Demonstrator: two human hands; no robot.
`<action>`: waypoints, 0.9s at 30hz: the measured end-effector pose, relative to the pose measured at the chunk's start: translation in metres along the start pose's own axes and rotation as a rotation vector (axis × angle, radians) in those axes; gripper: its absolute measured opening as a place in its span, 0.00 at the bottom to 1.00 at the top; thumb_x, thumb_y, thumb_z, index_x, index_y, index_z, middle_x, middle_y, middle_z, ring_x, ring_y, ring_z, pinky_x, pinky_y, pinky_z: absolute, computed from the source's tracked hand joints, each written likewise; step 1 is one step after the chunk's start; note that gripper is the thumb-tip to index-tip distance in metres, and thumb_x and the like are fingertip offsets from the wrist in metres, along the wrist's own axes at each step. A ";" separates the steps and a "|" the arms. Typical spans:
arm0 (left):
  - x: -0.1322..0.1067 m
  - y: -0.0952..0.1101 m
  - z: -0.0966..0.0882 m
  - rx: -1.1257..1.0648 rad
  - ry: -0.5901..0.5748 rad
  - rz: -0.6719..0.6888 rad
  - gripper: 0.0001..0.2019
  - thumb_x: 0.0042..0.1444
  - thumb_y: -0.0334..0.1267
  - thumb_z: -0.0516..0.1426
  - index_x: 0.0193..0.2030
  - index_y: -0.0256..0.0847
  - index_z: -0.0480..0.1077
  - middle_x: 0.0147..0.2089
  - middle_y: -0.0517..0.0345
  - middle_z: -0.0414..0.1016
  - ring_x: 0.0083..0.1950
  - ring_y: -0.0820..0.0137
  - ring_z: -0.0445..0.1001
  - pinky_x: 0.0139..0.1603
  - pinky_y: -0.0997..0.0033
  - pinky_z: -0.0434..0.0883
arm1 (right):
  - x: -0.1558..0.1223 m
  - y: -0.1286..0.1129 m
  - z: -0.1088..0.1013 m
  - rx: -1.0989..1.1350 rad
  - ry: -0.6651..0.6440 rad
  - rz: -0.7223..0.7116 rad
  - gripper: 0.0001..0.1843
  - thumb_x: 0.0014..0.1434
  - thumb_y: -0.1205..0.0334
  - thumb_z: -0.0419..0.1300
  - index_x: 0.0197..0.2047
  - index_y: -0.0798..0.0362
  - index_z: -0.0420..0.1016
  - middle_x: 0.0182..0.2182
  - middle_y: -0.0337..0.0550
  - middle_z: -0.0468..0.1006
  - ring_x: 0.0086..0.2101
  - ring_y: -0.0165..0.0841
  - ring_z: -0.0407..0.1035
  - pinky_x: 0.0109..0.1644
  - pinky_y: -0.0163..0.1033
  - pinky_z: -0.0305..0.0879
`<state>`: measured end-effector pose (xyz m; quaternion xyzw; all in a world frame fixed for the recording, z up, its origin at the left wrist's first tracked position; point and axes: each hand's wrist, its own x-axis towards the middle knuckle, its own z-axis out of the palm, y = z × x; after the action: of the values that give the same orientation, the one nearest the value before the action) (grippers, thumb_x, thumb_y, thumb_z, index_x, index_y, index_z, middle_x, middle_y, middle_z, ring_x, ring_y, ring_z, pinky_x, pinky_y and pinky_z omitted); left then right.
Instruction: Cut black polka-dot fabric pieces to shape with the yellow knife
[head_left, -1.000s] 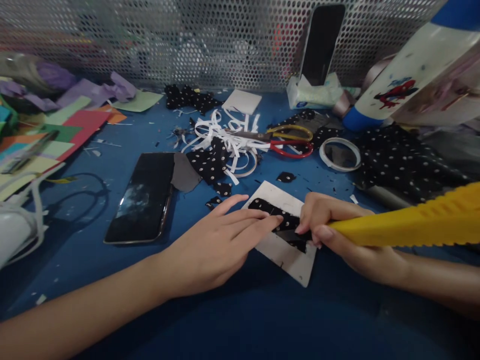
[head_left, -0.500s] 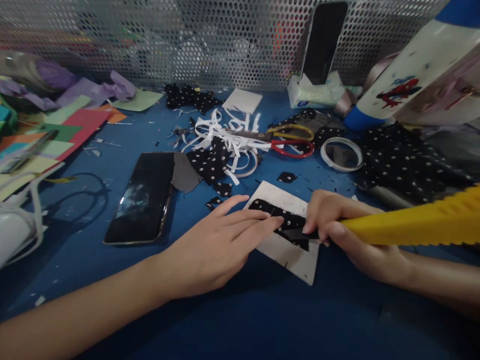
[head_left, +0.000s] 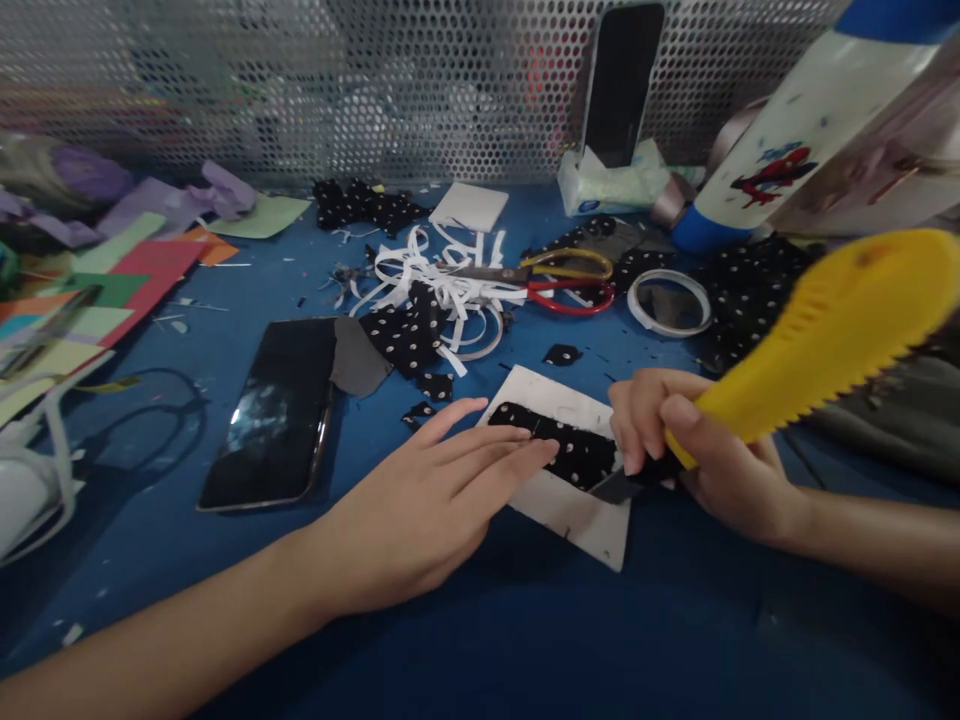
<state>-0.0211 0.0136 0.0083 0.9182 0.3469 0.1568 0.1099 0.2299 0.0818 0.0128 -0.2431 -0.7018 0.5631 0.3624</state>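
Perforated metal mesh backs the blue bench. Left hand, fingers fanned, touches polka-dot fabric on white card, well in from the bench's far edge. Right hand grips a yellow knife, blade at the fabric's right end. Scissors lie beyond, nearer that far edge.

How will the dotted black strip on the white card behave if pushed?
The dotted strip is probably floppy: matching cloth farther back lies crumpled. It looks thin, so likely light. It may slide or wrinkle, though the left hand rests on it.
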 end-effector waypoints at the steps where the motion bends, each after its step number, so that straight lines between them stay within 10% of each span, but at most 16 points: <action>1: 0.000 0.000 0.000 0.010 -0.006 -0.001 0.25 0.63 0.24 0.46 0.67 0.35 0.53 0.64 0.50 0.66 0.68 0.65 0.60 0.73 0.50 0.47 | 0.002 0.000 0.000 0.011 0.011 0.024 0.20 0.68 0.52 0.51 0.26 0.52 0.63 0.21 0.39 0.67 0.24 0.30 0.60 0.26 0.38 0.52; 16: 0.002 -0.004 0.000 0.122 -0.049 -0.021 0.27 0.66 0.30 0.48 0.70 0.36 0.48 0.70 0.52 0.57 0.69 0.66 0.55 0.73 0.55 0.46 | 0.006 -0.004 -0.005 0.231 -0.245 0.127 0.21 0.66 0.47 0.51 0.29 0.54 0.63 0.15 0.32 0.64 0.18 0.25 0.58 0.25 0.33 0.53; 27: 0.004 0.000 -0.004 0.068 0.001 -0.026 0.20 0.66 0.29 0.47 0.65 0.36 0.56 0.63 0.51 0.67 0.64 0.67 0.63 0.72 0.56 0.47 | 0.007 0.001 0.000 0.140 0.066 -0.155 0.14 0.67 0.54 0.54 0.34 0.55 0.66 0.24 0.36 0.67 0.24 0.25 0.63 0.27 0.34 0.58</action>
<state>-0.0199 0.0169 0.0128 0.9167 0.3638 0.1440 0.0802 0.2258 0.0873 0.0132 -0.1807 -0.6653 0.5727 0.4436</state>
